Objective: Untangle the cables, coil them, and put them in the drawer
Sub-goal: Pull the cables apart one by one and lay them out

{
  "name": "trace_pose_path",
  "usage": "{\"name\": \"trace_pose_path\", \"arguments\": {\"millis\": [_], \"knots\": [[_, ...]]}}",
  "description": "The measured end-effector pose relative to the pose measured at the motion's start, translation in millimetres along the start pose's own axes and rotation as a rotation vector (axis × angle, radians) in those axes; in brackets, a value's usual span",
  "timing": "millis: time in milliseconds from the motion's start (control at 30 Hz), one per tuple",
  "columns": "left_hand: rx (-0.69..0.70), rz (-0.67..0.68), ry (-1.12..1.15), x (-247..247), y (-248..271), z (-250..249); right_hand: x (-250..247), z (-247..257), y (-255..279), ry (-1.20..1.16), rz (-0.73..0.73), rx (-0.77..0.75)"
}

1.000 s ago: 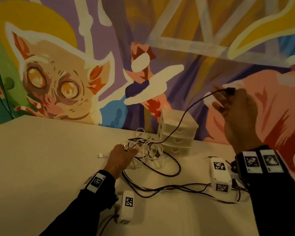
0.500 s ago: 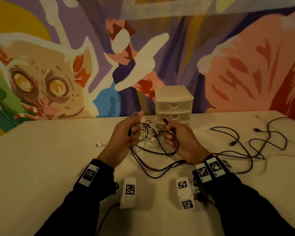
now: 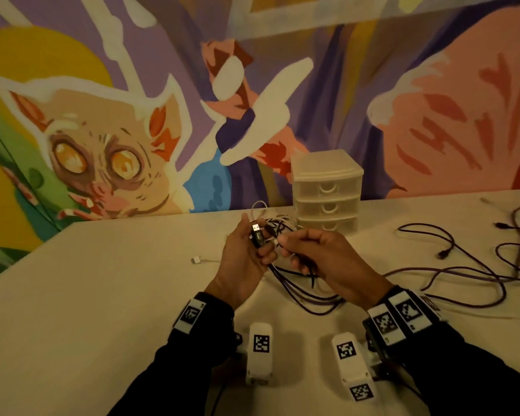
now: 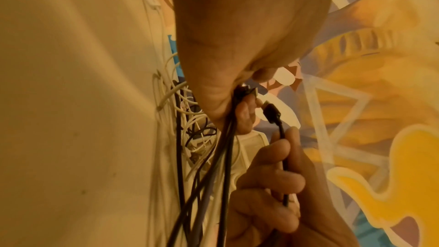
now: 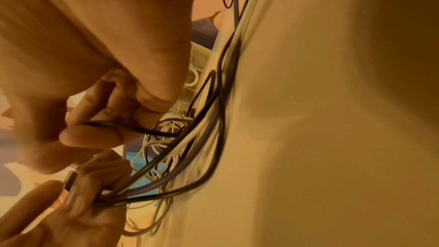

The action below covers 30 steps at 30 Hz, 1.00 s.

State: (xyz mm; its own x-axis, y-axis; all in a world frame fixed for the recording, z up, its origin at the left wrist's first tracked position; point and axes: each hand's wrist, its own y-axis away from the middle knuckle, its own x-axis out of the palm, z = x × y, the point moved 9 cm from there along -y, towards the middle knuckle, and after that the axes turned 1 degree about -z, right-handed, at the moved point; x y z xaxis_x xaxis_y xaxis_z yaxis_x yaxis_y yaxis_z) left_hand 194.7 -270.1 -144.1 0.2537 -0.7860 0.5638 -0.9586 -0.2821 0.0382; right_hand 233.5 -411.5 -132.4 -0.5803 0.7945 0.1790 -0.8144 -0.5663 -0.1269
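Both hands are raised over the table in front of the white cable tangle [image 3: 284, 220]. My left hand [image 3: 260, 246] grips a black cable's USB plug [image 3: 256, 234] and several dark strands [image 4: 228, 138] that hang down from it. My right hand [image 3: 285, 244] pinches the black cable [image 4: 283, 147] just below its other plug [image 4: 272, 113], held close beside the left hand's plug. The black cable's loops [image 3: 300, 292] trail down onto the table below the hands. The white three-drawer unit [image 3: 327, 190] stands behind the hands with all drawers closed.
More dark cables [image 3: 463, 265] sprawl over the table's right side. A loose white connector [image 3: 196, 260] lies left of my hands. A painted mural wall [image 3: 102, 130] rises behind the table's far edge. White tagged blocks [image 3: 261, 352] hang at my wrists.
A second ago my right hand held a black cable end high to the right while my left pressed the tangle. Both hands have come together, with the two plug ends side by side.
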Motion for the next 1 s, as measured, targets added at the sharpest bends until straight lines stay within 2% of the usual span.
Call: {"name": "trace_pose_path", "arguments": {"millis": [200,400,633,767,833,933,1000], "knots": [[0.056,0.008,-0.222,4,5,-6,9,1,7,0.051,0.010,-0.010],[0.250,-0.004,-0.265,8,11,-27,8,5,5,0.052,-0.041,0.026],[0.311,-0.105,-0.202,0,18,-37,-60,10,-1,0.281,-0.343,0.022],[0.301,-0.092,-0.131,-1,17,-37,-68,4,1,0.522,-0.205,0.125],[0.288,-0.094,-0.126,-2,15,-35,-65,-1,2,0.595,-0.182,0.172],[0.266,-0.102,-0.101,-4,14,-31,-47,-10,5,0.493,-0.110,0.240],[0.252,-0.100,-0.069,-5,12,-29,-37,-10,6,0.418,-0.089,0.233]]}}
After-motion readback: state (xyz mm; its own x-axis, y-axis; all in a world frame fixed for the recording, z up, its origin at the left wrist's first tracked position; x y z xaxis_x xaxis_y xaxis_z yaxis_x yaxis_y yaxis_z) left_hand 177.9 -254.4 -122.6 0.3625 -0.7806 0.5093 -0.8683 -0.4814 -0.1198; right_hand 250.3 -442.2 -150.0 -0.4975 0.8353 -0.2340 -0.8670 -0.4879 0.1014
